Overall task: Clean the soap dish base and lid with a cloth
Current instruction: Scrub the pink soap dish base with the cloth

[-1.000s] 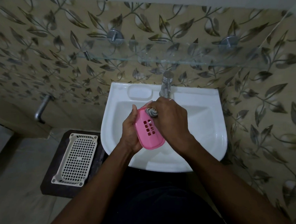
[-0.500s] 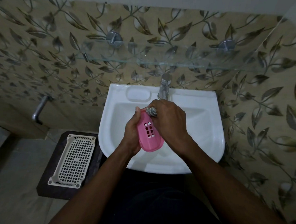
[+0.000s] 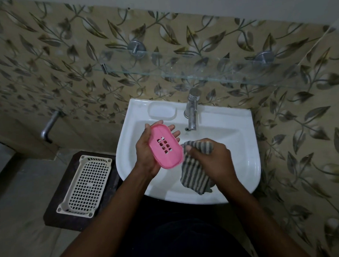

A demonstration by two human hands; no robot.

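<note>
A pink oval soap dish piece (image 3: 165,145) with several drain holes in its middle rests tilted in my left hand (image 3: 146,154), over the left part of the white basin (image 3: 242,145). My left fingers show behind its far edge. My right hand (image 3: 210,157) grips a grey and cream striped cloth (image 3: 195,175) just to the right of the dish; the cloth's edge touches the dish's lower right rim and the rest hangs down into the basin. No second soap dish piece shows.
A steel tap (image 3: 191,110) stands at the back of the basin, with a moulded soap recess (image 3: 162,111) to its left. A glass shelf (image 3: 182,72) juts from the leaf-patterned wall above. A white perforated tray (image 3: 84,181) lies on a dark stand at the left.
My right hand has pulled off the dish and moved right and down, so the striped cloth now hangs open beside it. The dish has turned flatter in my left hand.
</note>
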